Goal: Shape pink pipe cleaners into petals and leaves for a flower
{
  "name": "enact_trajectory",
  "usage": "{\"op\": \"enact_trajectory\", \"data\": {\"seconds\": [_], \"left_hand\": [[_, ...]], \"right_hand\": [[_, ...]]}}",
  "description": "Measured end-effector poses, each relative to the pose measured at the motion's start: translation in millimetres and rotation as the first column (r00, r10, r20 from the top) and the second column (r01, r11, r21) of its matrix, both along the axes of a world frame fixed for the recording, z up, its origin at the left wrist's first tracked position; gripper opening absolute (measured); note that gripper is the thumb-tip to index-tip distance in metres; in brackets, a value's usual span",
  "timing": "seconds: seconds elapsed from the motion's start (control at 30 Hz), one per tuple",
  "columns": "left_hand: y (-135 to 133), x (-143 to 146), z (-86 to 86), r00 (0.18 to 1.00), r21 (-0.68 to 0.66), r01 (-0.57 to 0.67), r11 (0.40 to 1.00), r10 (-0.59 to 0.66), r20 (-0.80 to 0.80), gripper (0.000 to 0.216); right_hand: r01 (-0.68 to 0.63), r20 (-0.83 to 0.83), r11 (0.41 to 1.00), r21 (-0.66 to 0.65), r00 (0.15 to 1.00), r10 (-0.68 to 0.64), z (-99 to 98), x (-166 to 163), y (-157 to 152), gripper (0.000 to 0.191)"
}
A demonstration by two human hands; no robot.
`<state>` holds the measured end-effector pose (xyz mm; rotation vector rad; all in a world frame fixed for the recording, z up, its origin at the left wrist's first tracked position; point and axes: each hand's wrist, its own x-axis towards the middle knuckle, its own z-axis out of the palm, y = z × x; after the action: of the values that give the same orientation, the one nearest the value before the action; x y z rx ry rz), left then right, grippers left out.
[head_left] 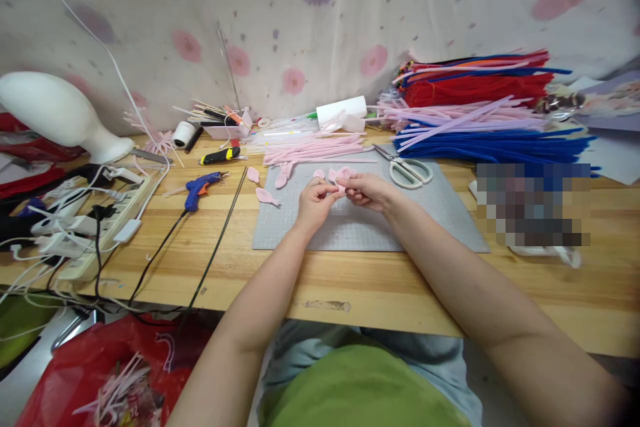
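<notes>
Above the grey cutting mat (280, 230), my left hand (317, 200) and my right hand (367, 190) meet with pinched fingertips. Between them is a small pink fuzzy petal (342, 175) that looks bent from pipe cleaner; the fingers partly cover it. Left of my left hand lie more pink petals, one folded petal (283, 175) on the mat and one pointed petal (267, 197) near its left edge. Another petal (253, 175) rests a little farther back. White-handled scissors (407, 173) lie with open handles at the mat's back right.
Pink pipe cleaners (315, 149) lie behind the mat, with blue pipe cleaners (480, 143) and red bundles (475, 88) to the right. A blue glue gun (200, 190), a thin green rod (220, 233) and a cable-filled power strip (117, 213) are at left. A blurred patch covers something at right.
</notes>
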<state>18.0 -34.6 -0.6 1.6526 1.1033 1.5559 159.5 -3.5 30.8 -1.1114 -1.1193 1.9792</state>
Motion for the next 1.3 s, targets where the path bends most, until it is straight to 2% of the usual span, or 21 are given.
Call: {"op": "enact_trajectory", "data": {"seconds": [0.1, 0.23, 0.37, 0.6, 0.73, 0.8, 0.97, 1.03, 1.13, 1.23, 1.3], "left_hand": [[-1, 4, 0.3, 0.999, 0.030, 0.033, 0.999, -0.034, 0.039, 0.006], [-2, 6, -1.4, 0.996, 0.018, 0.053, 0.998, -0.054, 0.072, 0.005], [-4, 6, -1.1, 0.996, 0.003, 0.033, 0.999, -0.034, 0.085, 0.006], [-4, 10, 2.9, 0.992, -0.036, 0.041, 0.998, -0.037, 0.122, 0.005], [-3, 10, 1.0, 0.989, -0.075, 0.075, 0.994, -0.064, 0.136, 0.005], [-2, 9, -1.4, 0.985, -0.101, 0.092, 0.991, -0.076, 0.155, 0.006], [0, 8, -7.7, 0.954, -0.271, 0.193, 0.943, -0.115, 0.276, 0.011], [1, 9, -9.4, 0.949, -0.306, 0.187, 0.933, -0.091, 0.302, 0.015], [0, 10, -9.6, 0.963, -0.338, 0.131, 0.932, -0.039, 0.265, 0.020], [1, 9, -6.5, 0.973, -0.422, 0.153, 0.894, -0.061, 0.224, 0.021], [3, 6, -3.0, 0.982, -0.439, 0.120, 0.891, -0.041, 0.186, 0.018]], "right_hand": [[0.029, -0.008, 0.998, 0.060, 1.000, -0.028, -0.9, 3, 2, 0.036], [0.134, 0.035, 0.956, 0.263, 0.988, -0.148, -3.5, 0, 0, 0.038], [0.127, 0.095, 0.920, 0.370, 0.980, -0.174, -5.3, -5, -2, 0.040], [0.073, -0.007, 0.944, 0.320, 0.997, -0.075, -1.8, 3, -1, 0.040], [0.165, 0.009, 0.906, 0.391, 0.983, -0.183, -2.7, 2, 1, 0.039], [0.176, 0.005, 0.900, 0.398, 0.981, -0.195, -3.7, 2, 2, 0.038], [0.056, -0.115, 0.964, 0.259, 0.993, -0.027, -3.5, 10, 6, 0.048], [0.037, -0.135, 0.970, 0.239, 0.991, -0.005, -4.3, 12, 6, 0.048], [0.047, -0.060, 0.951, 0.306, 0.998, -0.030, -8.4, 12, 5, 0.040], [0.062, 0.084, 0.913, 0.404, 0.991, -0.105, -12.5, 7, 4, 0.034], [0.037, 0.201, 0.883, 0.467, 0.968, -0.147, -12.9, 5, 4, 0.034]]}}
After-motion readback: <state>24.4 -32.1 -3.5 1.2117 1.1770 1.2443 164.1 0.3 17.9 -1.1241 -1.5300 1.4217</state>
